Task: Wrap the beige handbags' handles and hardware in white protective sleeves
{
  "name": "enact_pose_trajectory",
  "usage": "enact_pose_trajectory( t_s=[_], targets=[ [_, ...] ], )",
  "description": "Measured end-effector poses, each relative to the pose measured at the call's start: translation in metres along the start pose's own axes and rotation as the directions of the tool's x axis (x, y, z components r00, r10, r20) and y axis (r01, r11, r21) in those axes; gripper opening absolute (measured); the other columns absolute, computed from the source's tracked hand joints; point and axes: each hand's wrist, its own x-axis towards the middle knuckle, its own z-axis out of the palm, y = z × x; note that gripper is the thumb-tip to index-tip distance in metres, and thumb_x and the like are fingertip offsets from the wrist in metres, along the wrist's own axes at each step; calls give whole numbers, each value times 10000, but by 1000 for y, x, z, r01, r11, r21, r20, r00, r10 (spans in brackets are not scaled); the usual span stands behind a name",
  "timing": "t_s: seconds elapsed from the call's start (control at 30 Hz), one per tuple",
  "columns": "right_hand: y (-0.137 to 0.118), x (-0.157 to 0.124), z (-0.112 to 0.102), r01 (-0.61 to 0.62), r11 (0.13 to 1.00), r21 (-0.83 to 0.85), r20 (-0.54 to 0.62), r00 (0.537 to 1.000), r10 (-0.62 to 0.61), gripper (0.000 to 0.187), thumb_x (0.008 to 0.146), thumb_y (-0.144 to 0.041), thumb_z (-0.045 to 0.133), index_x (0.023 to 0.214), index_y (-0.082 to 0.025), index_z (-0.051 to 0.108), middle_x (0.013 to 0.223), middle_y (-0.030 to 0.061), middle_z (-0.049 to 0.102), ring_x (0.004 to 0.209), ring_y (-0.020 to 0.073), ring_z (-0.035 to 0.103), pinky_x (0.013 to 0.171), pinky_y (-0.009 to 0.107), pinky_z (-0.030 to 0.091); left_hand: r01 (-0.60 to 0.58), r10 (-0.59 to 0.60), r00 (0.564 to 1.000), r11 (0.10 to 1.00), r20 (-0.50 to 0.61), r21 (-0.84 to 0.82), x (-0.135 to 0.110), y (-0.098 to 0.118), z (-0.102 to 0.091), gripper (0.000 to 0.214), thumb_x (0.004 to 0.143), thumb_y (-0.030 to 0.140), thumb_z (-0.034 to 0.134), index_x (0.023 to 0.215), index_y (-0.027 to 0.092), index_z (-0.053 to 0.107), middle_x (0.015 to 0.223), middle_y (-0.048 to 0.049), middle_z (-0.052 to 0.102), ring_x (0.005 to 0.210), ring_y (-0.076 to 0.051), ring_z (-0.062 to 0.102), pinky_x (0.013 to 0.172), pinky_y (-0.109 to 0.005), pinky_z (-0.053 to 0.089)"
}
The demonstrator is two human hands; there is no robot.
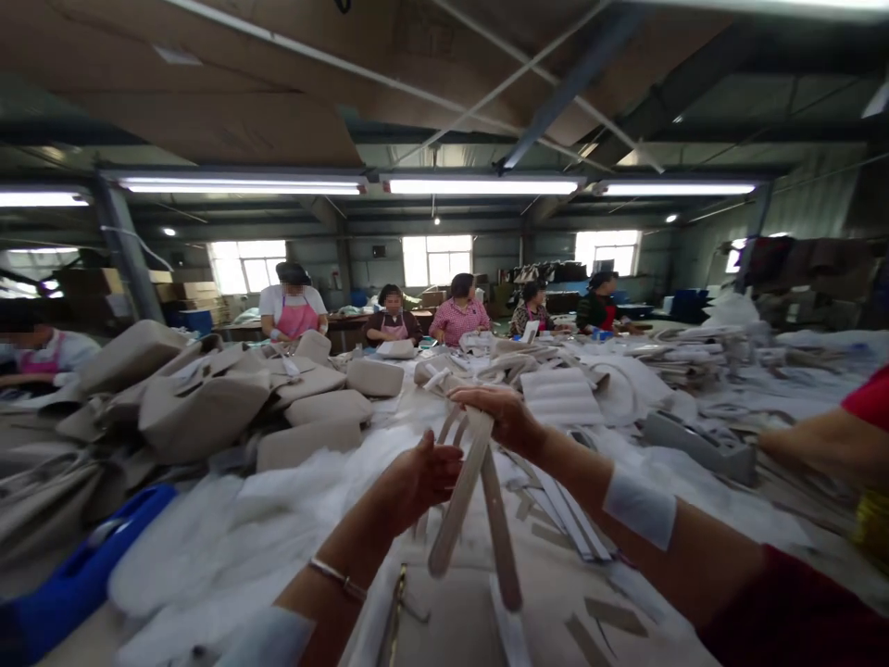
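My right hand [504,417] is closed over the top of a folded beige strap [462,505] and holds it up, its rounded ends hanging down. My left hand [423,482] is beside the strap with thumb raised and fingers stretched toward it; whether they touch it I cannot tell. Below both hands lies a beige bag [451,616] with a gold-coloured zipper [397,602] along one side. Small brown strips [615,616] lie to its right.
Beige bags [205,408] are heaped at the left, beside white wrapping sheets [208,528] and a blue object [90,565]. On the right are a grey tape dispenser [698,445] and another person's arm [820,435]. Several co-workers sit or stand across the table.
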Motion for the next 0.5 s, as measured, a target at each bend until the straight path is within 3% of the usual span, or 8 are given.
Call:
enact_pose_trajectory(
  t_s=[0.07, 0.13, 0.3, 0.4, 0.5],
  targets=[
    [5, -11, 15, 178, 977, -117, 155, 975, -159, 305, 861, -192, 643, 1147, -253, 731, 1204, 96, 715, 1145, 269, 645, 1019, 430, 475, 89, -24, 974, 955, 225, -283, -27, 0, 17, 777, 802, 780, 475, 1130, 105, 673, 1087, -202, 719, 1047, -332, 675, 975, -475, 464],
    [12, -19, 25, 285, 942, -176, 223, 944, -244, 326, 907, -189, 583, 1208, -246, 697, 1241, 115, 695, 1178, 264, 628, 1025, 444, 475, 182, -66, 955, 901, 290, -395, -49, -3, 31, 710, 807, 725, 545, 1136, 110, 678, 1026, -186, 737, 1022, -340, 686, 966, -488, 466],
    [21, -35, 38, 386, 897, -216, 250, 910, -332, 329, 958, -188, 508, 1257, -197, 644, 1272, 164, 665, 1215, 250, 606, 1031, 419, 478, 366, -303, 930, 818, 209, -444, -76, -17, 51, 569, 852, 640, 551, 1034, 130, 724, 830, -119, 727, 806, -269, 702, 767, -409, 535],
    [24, -43, 44, 467, 838, -283, 310, 871, -381, 303, 972, -182, 477, 1224, -151, 641, 1252, 175, 673, 1193, 222, 625, 1026, 359, 483, 388, -359, 920, 790, 154, -474, -75, -28, 49, 551, 794, 665, 607, 1053, 199, 745, 798, -82, 718, 681, -220, 668, 643, -339, 522],
    [34, -49, 48, 472, 791, -389, 415, 857, -307, 314, 970, -170, 464, 1251, -150, 602, 1315, 150, 642, 1256, 181, 577, 1072, 314, 445, 348, -362, 930, 827, 56, -441, -62, -43, 39, 463, 686, 629, 741, 901, 221, 781, 784, -83, 726, 647, -213, 652, 630, -334, 527]
  ],
)
